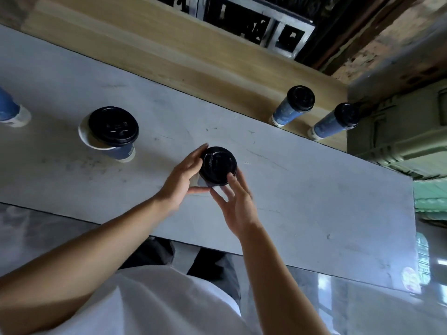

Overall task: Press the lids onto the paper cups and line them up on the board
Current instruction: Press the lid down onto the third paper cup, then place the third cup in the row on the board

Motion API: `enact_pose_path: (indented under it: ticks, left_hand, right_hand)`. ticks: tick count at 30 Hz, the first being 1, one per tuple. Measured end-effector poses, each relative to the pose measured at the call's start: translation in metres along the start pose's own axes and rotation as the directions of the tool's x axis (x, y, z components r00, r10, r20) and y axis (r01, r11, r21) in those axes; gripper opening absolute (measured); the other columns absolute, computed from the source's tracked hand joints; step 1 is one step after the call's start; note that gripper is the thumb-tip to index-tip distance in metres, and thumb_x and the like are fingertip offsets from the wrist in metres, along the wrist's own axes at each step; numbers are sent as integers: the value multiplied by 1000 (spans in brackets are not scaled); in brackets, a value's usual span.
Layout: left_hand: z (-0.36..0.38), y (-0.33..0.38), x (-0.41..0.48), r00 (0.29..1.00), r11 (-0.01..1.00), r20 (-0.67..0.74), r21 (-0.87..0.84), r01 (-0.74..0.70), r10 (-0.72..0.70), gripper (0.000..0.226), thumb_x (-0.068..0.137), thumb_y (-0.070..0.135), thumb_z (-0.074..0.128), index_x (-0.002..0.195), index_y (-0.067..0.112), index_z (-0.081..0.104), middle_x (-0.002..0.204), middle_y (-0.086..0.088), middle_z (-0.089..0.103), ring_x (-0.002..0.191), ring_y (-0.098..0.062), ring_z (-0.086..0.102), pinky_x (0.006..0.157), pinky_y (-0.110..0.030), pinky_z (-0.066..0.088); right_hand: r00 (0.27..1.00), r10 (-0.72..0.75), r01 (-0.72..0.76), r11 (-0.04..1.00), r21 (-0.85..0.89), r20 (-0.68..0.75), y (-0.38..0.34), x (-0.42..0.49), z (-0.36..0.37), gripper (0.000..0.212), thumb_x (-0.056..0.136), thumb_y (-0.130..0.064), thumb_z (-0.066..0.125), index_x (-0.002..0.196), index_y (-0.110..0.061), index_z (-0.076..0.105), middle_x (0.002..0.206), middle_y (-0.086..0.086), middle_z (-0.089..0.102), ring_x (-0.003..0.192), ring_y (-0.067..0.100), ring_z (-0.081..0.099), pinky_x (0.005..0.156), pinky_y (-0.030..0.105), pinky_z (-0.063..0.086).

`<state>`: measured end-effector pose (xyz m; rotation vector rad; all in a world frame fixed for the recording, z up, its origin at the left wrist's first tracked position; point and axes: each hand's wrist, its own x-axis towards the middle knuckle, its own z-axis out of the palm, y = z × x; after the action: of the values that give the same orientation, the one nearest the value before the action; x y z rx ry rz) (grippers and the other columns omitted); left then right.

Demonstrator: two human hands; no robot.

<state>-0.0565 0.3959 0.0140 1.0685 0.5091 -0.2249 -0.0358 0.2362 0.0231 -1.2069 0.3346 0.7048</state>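
A blue paper cup with a black lid (217, 165) stands on the grey table (314, 201) in front of me. My left hand (183, 177) wraps around its left side, thumb under the rim. My right hand (237, 201) touches the lid's near edge with spread fingers. To the left, another cup (121, 151) carries a black lid (113, 125) lying loose and off-centre on its rim. Two lidded blue cups (294, 106) (335, 122) stand side by side on the wooden board (193, 64) at the far right.
A further blue cup (11, 110) is cut off at the left edge. A green crate (399, 141) sits beyond the table's right end. My legs and the glossy floor show below the table's near edge.
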Motion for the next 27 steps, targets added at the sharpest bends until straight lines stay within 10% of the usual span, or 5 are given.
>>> enact_pose_path:
  ticks: [10, 17, 21, 24, 27]
  left_hand:
    - [5, -5, -23, 992, 988, 63, 103, -112, 106, 50, 94, 27, 65, 135, 49, 47, 135, 11, 59, 119, -12, 65, 78, -40, 62]
    - [58, -59, -32, 985, 957, -166, -290, -3, -47, 48, 93, 57, 44, 126, 25, 58, 116, -3, 72, 90, -25, 73, 72, -36, 58]
    - [92, -85, -28, 954, 926, -270, -378, 20, -131, 50, 99, 60, 32, 118, 25, 63, 109, 2, 75, 86, -21, 74, 71, -35, 57]
    - [94, -111, -23, 816, 995, -572, 91, -36, 82, 47, 101, 54, 40, 119, 18, 62, 123, -9, 68, 104, -26, 66, 81, -34, 52]
    - [74, -149, -22, 699, 595, -510, 790, 150, 501, 64, 87, 58, 54, 129, 9, 55, 129, -16, 60, 118, -39, 55, 98, -43, 42]
  right_hand:
    - [993, -5, 67, 841, -537, 116, -34, -5, -18, 70, 86, -50, 65, 151, -41, 40, 134, 2, 63, 114, 27, 69, 75, 39, 62]
    - [980, 88, 147, 295, -944, 180, -57, 2, -46, 111, 50, -74, 81, 143, -60, 22, 132, 6, 59, 116, 28, 61, 92, 47, 56]
    - [966, 144, 210, 58, -976, 216, -81, -2, -59, 115, 69, -46, 88, 157, -34, 15, 144, 9, 54, 125, 31, 55, 100, 46, 51]
    - [963, 153, 246, -180, -952, 220, -99, 1, -61, 104, 72, -39, 86, 153, -23, 22, 142, 11, 53, 129, 34, 52, 101, 44, 48]
    - [953, 165, 302, -499, -812, 253, -118, 5, -57, 90, 67, -48, 84, 138, -20, 37, 128, 7, 59, 120, 33, 55, 92, 44, 52]
